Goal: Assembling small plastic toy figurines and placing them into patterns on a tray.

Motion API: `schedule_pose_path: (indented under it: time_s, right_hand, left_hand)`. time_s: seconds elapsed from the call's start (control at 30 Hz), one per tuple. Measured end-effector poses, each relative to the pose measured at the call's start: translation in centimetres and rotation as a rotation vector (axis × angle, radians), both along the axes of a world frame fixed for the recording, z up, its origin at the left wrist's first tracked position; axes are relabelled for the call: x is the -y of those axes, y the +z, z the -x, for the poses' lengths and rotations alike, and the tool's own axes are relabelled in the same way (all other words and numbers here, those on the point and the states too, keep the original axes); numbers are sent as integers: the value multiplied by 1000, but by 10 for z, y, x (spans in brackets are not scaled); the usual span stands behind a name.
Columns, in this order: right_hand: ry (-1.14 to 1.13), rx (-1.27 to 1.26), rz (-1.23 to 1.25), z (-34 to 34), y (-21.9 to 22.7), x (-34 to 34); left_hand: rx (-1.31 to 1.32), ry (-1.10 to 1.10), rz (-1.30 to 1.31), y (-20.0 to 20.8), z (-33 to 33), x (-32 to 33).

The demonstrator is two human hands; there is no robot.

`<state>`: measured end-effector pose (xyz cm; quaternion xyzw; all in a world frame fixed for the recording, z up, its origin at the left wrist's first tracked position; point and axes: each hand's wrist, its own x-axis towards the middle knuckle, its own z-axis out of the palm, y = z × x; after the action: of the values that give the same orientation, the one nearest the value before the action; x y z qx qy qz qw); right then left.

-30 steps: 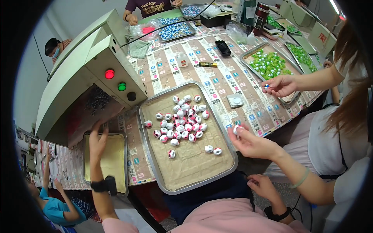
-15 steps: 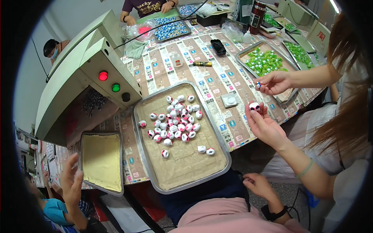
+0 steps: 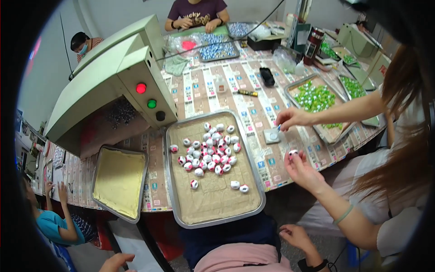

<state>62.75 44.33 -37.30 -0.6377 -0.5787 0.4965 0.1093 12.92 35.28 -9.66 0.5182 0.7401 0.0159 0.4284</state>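
The right hand [image 3: 297, 236] is hanging with fingers loosely half-open, visibly empty; the left hand [image 3: 117, 262] is showing partly at the lower edge, its grip impossible to tell. Ahead, a paper-lined silver metal tray [image 3: 213, 199] is holding small white-and-pink balls [image 3: 208, 156]. A yellow-lined metal tray [image 3: 117, 181] and cream metal machine [image 3: 104, 81] are standing leftward; a co-worker's hand [image 3: 304, 171] is hovering rightward.

The person wears a pale pink top [image 3: 240, 259] with a thin dark line [image 3: 260, 264] across its lower part, what look like dark navy trousers [image 3: 229, 236], and a black band [image 3: 313, 266] around the right wrist [image 3: 311, 255].
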Motion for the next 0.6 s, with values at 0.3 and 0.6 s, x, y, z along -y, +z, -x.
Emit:
schedule_pose_path:
  time_s: [0.3, 0.6]
  right_hand:
    - [68, -2, -44, -4, 5, 15]
    - [-27, -57, -3, -10, 20, 28]
  left_hand:
    - [-67, -222, -220, 50, -22, 18]
    - [37, -137, -394, 51, -5, -23]
